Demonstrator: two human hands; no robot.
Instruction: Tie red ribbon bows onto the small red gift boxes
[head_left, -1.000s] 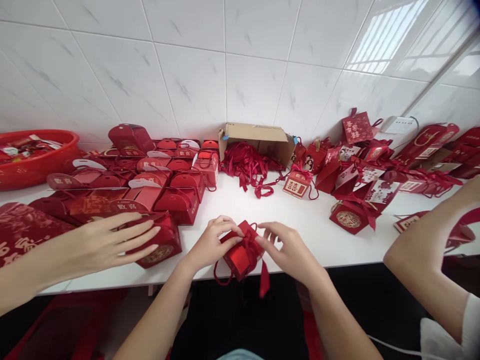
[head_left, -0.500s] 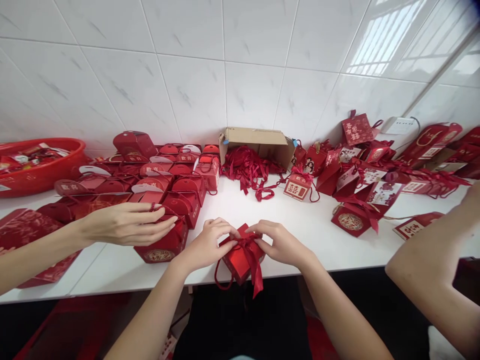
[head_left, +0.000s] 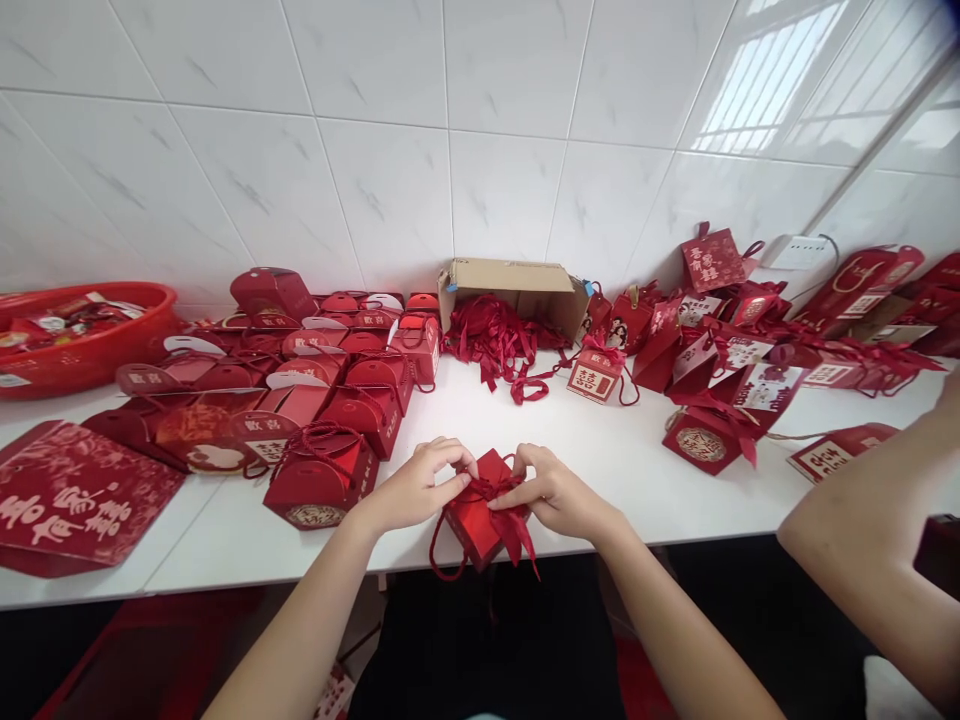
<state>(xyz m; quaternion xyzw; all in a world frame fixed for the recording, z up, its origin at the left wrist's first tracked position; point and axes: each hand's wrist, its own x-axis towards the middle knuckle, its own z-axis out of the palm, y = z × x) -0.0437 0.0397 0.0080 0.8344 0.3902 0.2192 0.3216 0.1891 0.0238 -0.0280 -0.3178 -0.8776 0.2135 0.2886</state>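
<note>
In front of me, at the table's near edge, sits a small red gift box (head_left: 475,527) with a cord handle hanging at its left. A dark red ribbon (head_left: 517,535) is tied in a bow on its top, its tails draped toward me. My left hand (head_left: 427,482) pinches the bow from the left with thumb and index finger. From the right, my right hand (head_left: 559,492) is closed on the ribbon, fingers over the bow's right part. The knot is partly hidden by my fingers.
A cardboard box (head_left: 517,276) spills loose ribbons (head_left: 491,335) by the wall. Red boxes (head_left: 322,475) crowd the left, near a red basin (head_left: 97,350) of wrapped sweets. Ribboned boxes (head_left: 705,435) stand right. Another person's arm (head_left: 862,570) is at far right.
The other person's hand over the left boxes has gone out of view. My right fingers have shifted inward over the bow, and the ribbon tail has swung a little right.
</note>
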